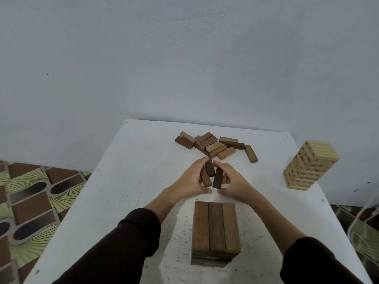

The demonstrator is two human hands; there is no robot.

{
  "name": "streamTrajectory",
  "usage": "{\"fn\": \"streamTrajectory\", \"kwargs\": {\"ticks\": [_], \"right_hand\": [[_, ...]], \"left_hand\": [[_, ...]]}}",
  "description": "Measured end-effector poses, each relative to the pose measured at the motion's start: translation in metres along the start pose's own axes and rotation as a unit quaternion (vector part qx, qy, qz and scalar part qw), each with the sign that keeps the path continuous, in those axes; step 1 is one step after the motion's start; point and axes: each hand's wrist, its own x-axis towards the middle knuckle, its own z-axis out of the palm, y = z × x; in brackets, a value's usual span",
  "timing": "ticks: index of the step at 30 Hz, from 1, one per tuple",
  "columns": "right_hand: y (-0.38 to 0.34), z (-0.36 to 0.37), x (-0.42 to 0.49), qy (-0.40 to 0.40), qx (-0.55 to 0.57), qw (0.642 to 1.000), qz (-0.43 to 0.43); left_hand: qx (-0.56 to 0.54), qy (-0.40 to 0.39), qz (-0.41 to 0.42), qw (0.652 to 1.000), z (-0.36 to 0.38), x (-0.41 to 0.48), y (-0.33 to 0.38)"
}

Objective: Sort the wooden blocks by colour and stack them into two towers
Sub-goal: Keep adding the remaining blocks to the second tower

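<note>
Holding: three dark blocks [211,173], a loose tilted bunch over the middle of the table [133,181], caught between both hands.
left grip [189,179]: fingers curled round the bunch from the left, pinching it.
right grip [232,181]: same deal from the right, thumbs almost meeting below.
dark tower [216,230]: just in front of the hands, by the near edge, bare table either side.
loose pile [213,145]: mixed light and dark, just behind the fingertips, toward the far edge.
light tower [309,165]: hugging the right edge, well apart.
</note>
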Motion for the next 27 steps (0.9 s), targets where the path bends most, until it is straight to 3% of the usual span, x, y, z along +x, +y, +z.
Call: {"fn": "streamTrajectory", "kwargs": {"ticks": [8,16,21,27], "right_hand": [[0.002,-0.003,-0.002,0.004,0.058,0.998,0.001],[0.006,-0.004,0.002,-0.02,0.08,0.997,-0.006],[0.008,0.001,0.001,0.036,0.065,0.997,-0.022],[0.003,0.013,0.0,0.086,-0.014,0.996,-0.024]], "left_hand": [[0.056,0.002,0.02,0.998,-0.002,0.008,-0.003],[0.015,0.0,0.039,0.999,-0.003,0.009,-0.008],[-0.033,-0.004,-0.016,0.999,0.001,0.002,-0.001],[0.044,-0.028,-0.01,0.999,0.0,-0.002,0.0]]}}
